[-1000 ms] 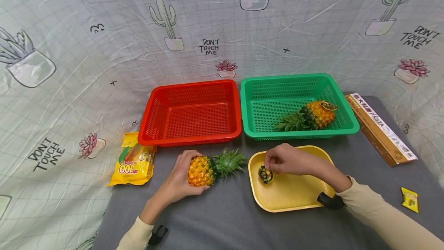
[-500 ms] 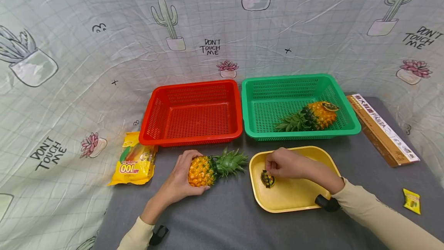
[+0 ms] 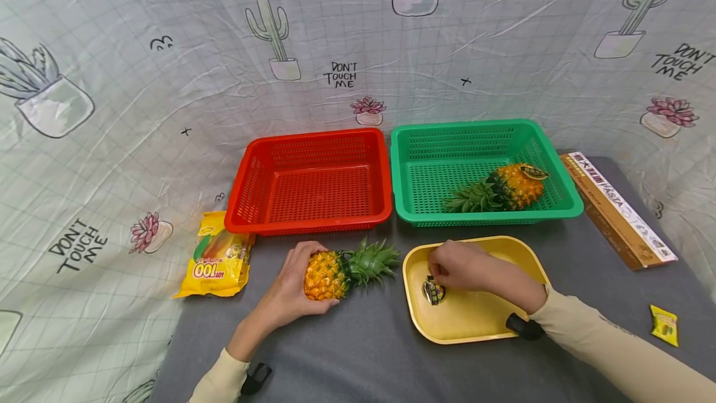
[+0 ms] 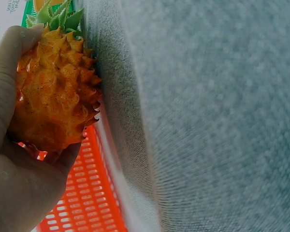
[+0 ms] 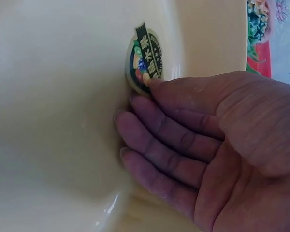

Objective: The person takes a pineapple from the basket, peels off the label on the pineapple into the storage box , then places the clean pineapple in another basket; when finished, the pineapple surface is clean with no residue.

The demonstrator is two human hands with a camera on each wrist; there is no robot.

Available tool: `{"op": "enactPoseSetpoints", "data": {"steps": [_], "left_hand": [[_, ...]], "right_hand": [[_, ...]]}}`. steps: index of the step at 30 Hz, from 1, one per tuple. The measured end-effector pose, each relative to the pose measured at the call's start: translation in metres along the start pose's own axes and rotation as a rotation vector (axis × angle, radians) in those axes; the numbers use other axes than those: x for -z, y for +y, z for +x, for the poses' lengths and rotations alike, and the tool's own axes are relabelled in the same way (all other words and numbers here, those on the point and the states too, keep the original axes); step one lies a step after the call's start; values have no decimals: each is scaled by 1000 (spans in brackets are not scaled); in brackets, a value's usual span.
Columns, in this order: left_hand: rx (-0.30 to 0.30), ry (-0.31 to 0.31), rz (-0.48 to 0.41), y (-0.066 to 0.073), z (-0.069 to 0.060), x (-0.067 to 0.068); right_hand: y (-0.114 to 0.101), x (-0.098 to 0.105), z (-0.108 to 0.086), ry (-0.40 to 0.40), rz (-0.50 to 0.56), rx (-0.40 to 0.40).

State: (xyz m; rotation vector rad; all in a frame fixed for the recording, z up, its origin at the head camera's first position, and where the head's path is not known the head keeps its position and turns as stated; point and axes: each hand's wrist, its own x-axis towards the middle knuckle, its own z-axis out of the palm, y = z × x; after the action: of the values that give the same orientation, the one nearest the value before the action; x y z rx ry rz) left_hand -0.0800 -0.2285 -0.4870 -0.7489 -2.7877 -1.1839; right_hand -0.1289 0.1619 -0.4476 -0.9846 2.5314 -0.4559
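My left hand [image 3: 293,282] grips a small orange pineapple [image 3: 324,275] by its body, thumb on the near side. The fruit lies sideways on the grey cloth, its green crown toward the tray; the left wrist view shows its spiky skin [image 4: 55,92]. Over the left part of a yellow tray [image 3: 464,331], my right hand [image 3: 461,266] pinches an oval fruit sticker [image 3: 433,291] between thumb and forefinger. In the right wrist view the sticker [image 5: 146,58], dark with coloured fruit and characters, stands out past the thumb tip. Whether it touches the tray floor I cannot tell.
Behind my hands stand a red basket [image 3: 307,229] and a green basket [image 3: 486,217], the green one holding another pineapple [image 3: 517,186] with a sticker. A yellow snack bag [image 3: 215,260] lies left. At right are a pasta box [image 3: 618,210] and a small yellow packet [image 3: 664,325].
My right hand and the sticker have shifted slightly toward me and to the right within the tray. The left hand stays on the pineapple; the head view has drifted a little.
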Motion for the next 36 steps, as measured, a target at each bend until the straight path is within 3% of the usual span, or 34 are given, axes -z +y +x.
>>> {"op": "enactPoseSetpoints", "data": {"steps": [8,17,36], "left_hand": [[1,7,-4,-1,0,0],[23,-11,-10,-1,0,1],[2,9,2,-1,-1,0]], "right_hand": [[-5,-3,4,3,-88,-2],[-12,-3,8,-62,-181,-81],[-14,-4,7,-56,-180,-115]]}}
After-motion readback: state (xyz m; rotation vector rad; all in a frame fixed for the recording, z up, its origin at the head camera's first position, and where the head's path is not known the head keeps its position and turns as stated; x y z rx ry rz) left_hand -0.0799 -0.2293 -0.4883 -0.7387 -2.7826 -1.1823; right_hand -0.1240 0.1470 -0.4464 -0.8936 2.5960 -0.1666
